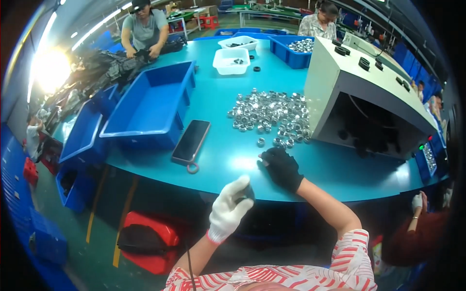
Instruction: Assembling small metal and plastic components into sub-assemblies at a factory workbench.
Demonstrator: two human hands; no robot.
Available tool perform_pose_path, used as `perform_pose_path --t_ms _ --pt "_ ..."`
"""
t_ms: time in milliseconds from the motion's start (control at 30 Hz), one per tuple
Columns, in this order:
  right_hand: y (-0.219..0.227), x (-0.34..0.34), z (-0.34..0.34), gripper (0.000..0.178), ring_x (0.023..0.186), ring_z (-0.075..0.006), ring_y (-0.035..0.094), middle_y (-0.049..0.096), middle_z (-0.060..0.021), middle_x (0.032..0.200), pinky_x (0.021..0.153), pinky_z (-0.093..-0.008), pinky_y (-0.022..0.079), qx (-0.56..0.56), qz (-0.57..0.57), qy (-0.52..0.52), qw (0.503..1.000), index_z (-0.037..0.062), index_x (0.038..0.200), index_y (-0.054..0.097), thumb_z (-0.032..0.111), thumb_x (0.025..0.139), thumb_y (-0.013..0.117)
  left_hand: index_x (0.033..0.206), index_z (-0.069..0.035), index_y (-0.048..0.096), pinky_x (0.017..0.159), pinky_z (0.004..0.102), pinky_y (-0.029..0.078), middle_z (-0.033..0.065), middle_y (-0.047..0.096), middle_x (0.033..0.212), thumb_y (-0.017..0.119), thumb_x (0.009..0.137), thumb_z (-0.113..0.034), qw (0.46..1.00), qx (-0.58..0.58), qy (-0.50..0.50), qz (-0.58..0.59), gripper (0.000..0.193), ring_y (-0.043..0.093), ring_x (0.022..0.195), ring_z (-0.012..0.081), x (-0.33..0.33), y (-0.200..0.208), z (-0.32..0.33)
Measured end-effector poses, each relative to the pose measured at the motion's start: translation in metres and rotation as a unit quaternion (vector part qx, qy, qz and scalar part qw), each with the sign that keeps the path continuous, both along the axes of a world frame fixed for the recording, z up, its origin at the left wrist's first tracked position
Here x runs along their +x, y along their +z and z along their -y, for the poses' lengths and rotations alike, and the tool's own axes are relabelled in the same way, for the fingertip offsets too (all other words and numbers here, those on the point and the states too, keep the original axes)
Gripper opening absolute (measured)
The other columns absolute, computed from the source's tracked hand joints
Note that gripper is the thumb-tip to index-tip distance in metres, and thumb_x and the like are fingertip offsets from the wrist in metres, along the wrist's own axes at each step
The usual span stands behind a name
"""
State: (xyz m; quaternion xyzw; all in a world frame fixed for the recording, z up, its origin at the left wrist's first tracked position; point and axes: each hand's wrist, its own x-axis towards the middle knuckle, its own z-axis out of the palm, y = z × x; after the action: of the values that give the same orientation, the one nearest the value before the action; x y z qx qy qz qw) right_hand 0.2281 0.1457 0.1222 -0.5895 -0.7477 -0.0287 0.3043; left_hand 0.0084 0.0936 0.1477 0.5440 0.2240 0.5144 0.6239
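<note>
My left hand (230, 206), in a white knit glove, is raised in front of the table's near edge. Its thumb and fingers close round a dark rounded piece (246, 192), mostly hidden by the glove. Low over the tabletop, my right hand (282, 170) wears a black glove with a bare fingertip showing. Its fingers are apart and point at the near edge of a loose pile of shiny metal nuts (272, 111). Nothing shows between them. One single nut (261, 142) lies just beyond the fingertips.
On the turquoise table (218, 169) are a phone (192, 140), a large blue bin (150, 102) and white trays (231, 61). At right stands a cream machine (335, 72) with black rings on top. A blue crate (293, 51) of metal parts sits behind. Two people work across the table.
</note>
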Motion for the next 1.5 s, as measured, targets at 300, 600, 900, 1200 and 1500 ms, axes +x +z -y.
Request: perform_pose_path --t_ms 300,600,900,1200,1500 --pt "0.003 0.004 0.002 0.025 0.090 -0.0274 0.059 0.061 -0.0073 0.100 0.069 -0.0414 0.050 0.026 -0.037 0.031 0.998 0.0146 0.104 0.060 0.016 0.079 0.062 0.126 0.003 0.047 0.084 0.0232 0.044 0.0056 0.055 0.109 0.055 0.087 0.003 0.987 -0.111 0.113 0.028 0.040 0.053 0.094 0.0116 0.056 -0.001 -0.079" --pt "-0.006 0.004 -0.004 0.022 0.085 -0.0291 0.059 0.060 -0.0093 0.095 0.065 -0.0423 0.050 0.030 -0.033 0.078 0.996 0.0127 0.099 0.059 0.013 0.078 0.057 0.127 0.002 0.047 0.085 0.0241 0.045 0.0073 0.056 0.110 0.056 0.085 0.007 0.992 -0.055 0.108 -0.042 0.043 0.054 0.098 0.0128 0.058 -0.008 -0.067" --pt "-0.011 0.011 -0.012 0.023 0.088 -0.0299 0.060 0.061 -0.0083 0.096 0.068 -0.0424 0.050 0.101 -0.069 0.037 0.992 0.0119 0.099 0.059 0.010 0.077 0.056 0.126 0.003 0.048 0.084 0.0247 0.045 0.0074 0.056 0.109 0.057 0.085 0.006 0.991 -0.044 0.114 -0.060 0.043 0.054 0.095 0.0128 0.059 -0.008 -0.069" --pt "-0.002 0.016 -0.013 0.022 0.079 -0.0323 0.059 0.060 -0.0115 0.088 0.065 -0.0419 0.049 0.169 -0.079 0.036 0.982 0.0079 0.096 0.061 0.005 0.075 0.056 0.126 0.004 0.049 0.089 0.0256 0.044 0.0088 0.058 0.110 0.060 0.085 0.002 0.991 -0.018 0.120 -0.063 0.042 0.056 0.098 0.0144 0.062 -0.008 -0.069" --pt "-0.001 0.013 -0.012 0.021 0.085 -0.0305 0.060 0.061 -0.0095 0.094 0.068 -0.0406 0.049 0.161 -0.034 0.009 0.986 0.0093 0.093 0.061 0.005 0.074 0.057 0.125 0.006 0.048 0.074 0.0233 0.048 0.0065 0.061 0.099 0.062 0.085 -0.003 0.987 0.013 0.132 -0.090 0.043 0.057 0.086 0.0107 0.058 -0.007 -0.066"
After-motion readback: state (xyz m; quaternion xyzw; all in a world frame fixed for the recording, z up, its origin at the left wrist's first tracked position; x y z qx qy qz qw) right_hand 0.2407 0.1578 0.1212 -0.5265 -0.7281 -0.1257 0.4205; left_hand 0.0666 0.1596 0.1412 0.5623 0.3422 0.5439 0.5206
